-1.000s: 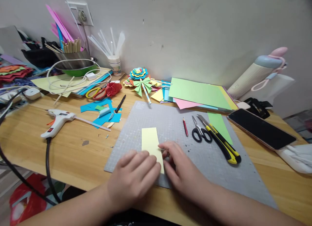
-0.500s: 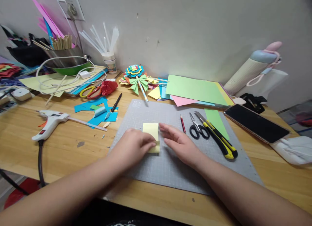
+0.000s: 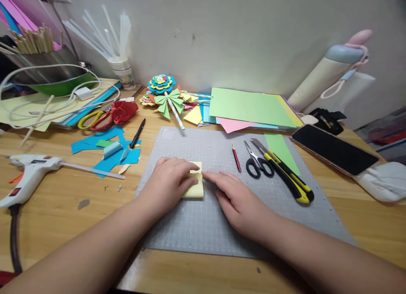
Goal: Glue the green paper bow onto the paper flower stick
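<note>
A small piece of pale yellow paper, apparently folded, lies on the grey cutting mat. My left hand rests over its left part, fingers stretched across it and thumb apart on the surface, hiding that side. At the paper's right edge is my right hand, its fingers extended and index fingertip at or very near the edge. Right of the hands lie a red pencil, black-handled scissors and a yellow-and-black utility knife.
A glue gun with its cord lies at left, near blue paper scraps and a black pen. Coloured sheets and paper flowers sit by the wall. A phone and a bottle are at right.
My left hand has flattened over the paper, where its thumb and fingers were at the lower part before. The paper looks shorter, its lower strip now folded in. The view has shifted rightward.
</note>
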The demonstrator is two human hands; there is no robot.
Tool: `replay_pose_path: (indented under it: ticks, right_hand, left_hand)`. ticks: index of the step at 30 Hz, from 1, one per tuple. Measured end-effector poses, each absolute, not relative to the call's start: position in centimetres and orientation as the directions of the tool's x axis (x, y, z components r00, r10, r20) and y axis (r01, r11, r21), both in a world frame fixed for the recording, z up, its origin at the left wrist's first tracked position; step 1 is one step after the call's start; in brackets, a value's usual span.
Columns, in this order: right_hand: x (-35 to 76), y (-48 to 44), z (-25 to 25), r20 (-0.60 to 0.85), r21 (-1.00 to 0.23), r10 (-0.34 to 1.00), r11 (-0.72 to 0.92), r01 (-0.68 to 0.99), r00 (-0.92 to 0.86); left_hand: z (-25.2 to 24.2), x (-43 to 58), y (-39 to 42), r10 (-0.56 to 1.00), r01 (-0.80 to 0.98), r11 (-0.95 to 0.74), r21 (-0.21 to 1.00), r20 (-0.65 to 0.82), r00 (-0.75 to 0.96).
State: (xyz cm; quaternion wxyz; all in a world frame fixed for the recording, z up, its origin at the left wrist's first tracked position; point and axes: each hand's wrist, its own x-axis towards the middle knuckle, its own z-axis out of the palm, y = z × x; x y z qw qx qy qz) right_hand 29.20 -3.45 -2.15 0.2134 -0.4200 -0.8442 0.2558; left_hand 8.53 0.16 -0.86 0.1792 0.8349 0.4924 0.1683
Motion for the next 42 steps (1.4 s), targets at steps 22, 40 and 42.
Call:
replay_pose_path:
  ticks: [22,40,42]
  right_hand:
    - [29.0,-3.2,-1.9,0.061,-0.512,0.795,0.544,0.665,-0.604]
    - [29.2,-2.6,-2.0,0.048,-0.568,0.805,0.508,0.647,-0.591]
    - [29.2,-2.5,-2.1,0.044,-0.570,0.805,0.506,0.647,-0.591]
  left_hand:
    - [0.3,7.3,-2.1,0.648,0.618,-0.753,0.226,0.087,0.757]
    - [0.7,7.3,-2.5,0.633,0.606,-0.770,0.202,0.112,0.766]
    - [0.6,7.3,-2.5,0.637,0.608,-0.766,0.208,0.115,0.763]
